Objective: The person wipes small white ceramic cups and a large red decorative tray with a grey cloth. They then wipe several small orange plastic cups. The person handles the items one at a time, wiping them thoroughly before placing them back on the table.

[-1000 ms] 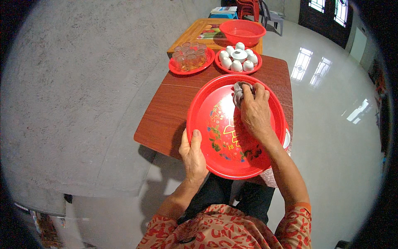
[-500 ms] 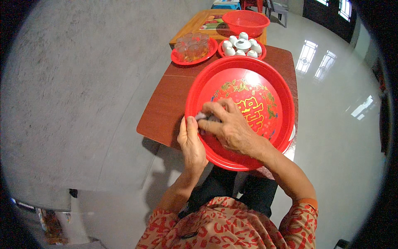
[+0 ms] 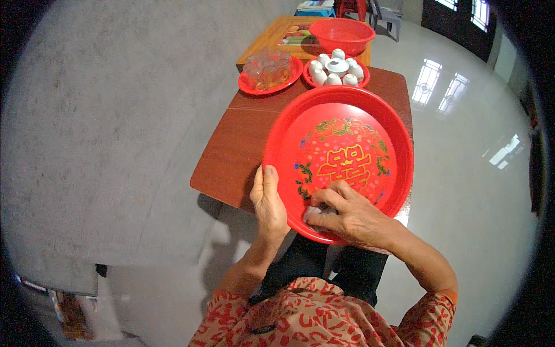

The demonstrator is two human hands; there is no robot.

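A round red tray [image 3: 289, 133] with a raised rim and a gold, green and blue pattern is held tilted over the near end of the brown table. My left hand [image 3: 267, 199] grips its left rim, thumb on the inside and fingers behind. My right hand [image 3: 350, 214] is closed around a crumpled whitish cloth [image 3: 317, 217], pressed against the inner wall at the tray's near edge. Part of the cloth is hidden under my fingers.
Several upturned clear glasses [image 3: 269, 66] stand on a red plate [image 3: 248, 88] at the table's far left. Beside it, white cups [image 3: 318, 77] surround a white lidded piece [image 3: 337, 66] on another red plate. Behind sits a red basin [image 3: 342, 36]. The brown tabletop [image 3: 231, 139] shows left of the tray.
My right hand has slid with the cloth from the tray's left inner wall down to its near edge. The tray has shifted slightly nearer, with my left hand still on its rim.
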